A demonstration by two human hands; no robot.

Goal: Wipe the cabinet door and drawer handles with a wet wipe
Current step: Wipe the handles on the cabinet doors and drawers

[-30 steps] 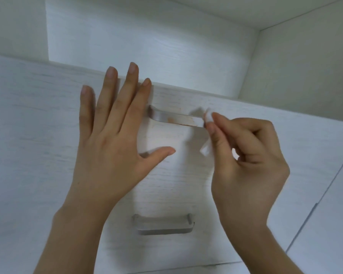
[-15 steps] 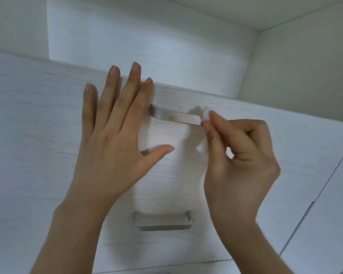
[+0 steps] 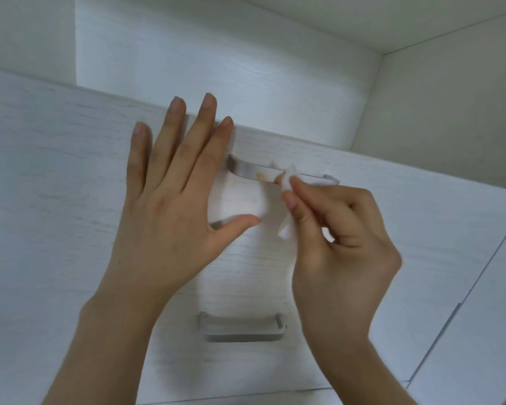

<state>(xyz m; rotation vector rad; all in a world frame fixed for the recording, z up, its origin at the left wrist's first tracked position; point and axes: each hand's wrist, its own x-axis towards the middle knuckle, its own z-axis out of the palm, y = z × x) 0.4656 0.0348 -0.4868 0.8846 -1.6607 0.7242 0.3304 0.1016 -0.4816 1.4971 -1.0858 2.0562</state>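
Wet wipe (image 3: 287,182) is a small bunched wad, pinched in the right hand (image 3: 342,247) between thumb and fingertips, pressed on the upper drawer handle (image 3: 254,174) about mid-bar; a loose tail of it hangs below the fingers. Orange-brown smudge on the bar sits just left of the wipe, so that spot looks uncleaned; a faint speck also shows on the drawer front (image 3: 70,200) under the bar's left end. Left hand (image 3: 170,206) is flat and spread, grasping nothing, palm on the drawer front just left of the handle, probably bracing. Lower handle (image 3: 241,328) is near the bottom, nothing touching it. My read: early, mid-pass on the first handle, lower one and any cabinet doors left. Handle's left end is partly behind the left index finger, right end partly behind the wipe. Panel at right (image 3: 479,331) is cut off, no handle visible there. Can't tell wipe wetness or soiling.
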